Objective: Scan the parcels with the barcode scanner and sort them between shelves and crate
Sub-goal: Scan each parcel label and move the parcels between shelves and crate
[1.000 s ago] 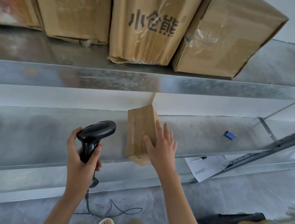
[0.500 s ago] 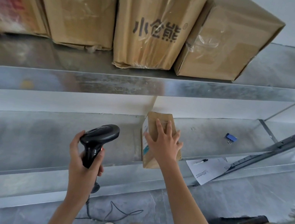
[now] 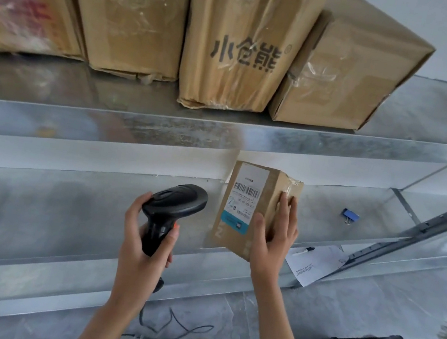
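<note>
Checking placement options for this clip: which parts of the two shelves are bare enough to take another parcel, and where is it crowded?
Upper shelf: bare right of the four cartons; its left and middle are packed. Lower shelf: wide bare stretch left of the scanner, and a gap between the held parcel and the blue clip. Front right holds paper.

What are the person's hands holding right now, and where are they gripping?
The left hand grips the barcode scanner by its handle. The right hand holds the small parcel by its right side.
</note>
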A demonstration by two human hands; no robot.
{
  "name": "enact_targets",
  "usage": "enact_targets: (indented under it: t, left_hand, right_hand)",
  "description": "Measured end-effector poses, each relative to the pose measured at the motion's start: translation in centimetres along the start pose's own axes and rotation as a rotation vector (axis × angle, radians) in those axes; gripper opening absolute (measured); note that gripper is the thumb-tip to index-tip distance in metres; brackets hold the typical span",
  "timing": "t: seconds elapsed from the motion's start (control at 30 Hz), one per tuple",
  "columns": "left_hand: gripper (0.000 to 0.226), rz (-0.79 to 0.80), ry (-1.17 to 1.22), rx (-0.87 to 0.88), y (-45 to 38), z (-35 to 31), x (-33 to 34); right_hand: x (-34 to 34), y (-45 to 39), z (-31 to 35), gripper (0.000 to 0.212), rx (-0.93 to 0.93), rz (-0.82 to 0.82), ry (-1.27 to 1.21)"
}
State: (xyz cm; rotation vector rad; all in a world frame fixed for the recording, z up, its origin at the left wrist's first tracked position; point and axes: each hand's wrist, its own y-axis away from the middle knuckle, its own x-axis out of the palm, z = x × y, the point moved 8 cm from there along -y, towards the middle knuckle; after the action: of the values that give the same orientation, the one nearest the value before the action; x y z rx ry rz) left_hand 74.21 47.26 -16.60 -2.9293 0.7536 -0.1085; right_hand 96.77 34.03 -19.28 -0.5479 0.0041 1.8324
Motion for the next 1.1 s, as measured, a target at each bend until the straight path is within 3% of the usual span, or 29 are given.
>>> enact_targets:
  t: [0.13, 0.4, 1.1]
  left_hand:
    - [0.063, 0.049, 0.017, 0.034, 0.3, -1.1, 1.3]
    - [0.061, 0.128, -0.022, 0.066, 0.9, -1.8, 2.4]
    - [0.065, 0.096, -0.075, 0.09, 1.6, -1.6, 0.8]
  right_hand:
    - [-0.9, 1.2, 0.7, 0.064, -0.034, -0.066, -0.06]
    - [-0.7, 1.8, 1.1, 0.063, -0.048, -0.035, -0.13]
    - [-0.8, 3.0, 0.9, 0.062, -0.009, -0.031, -0.159]
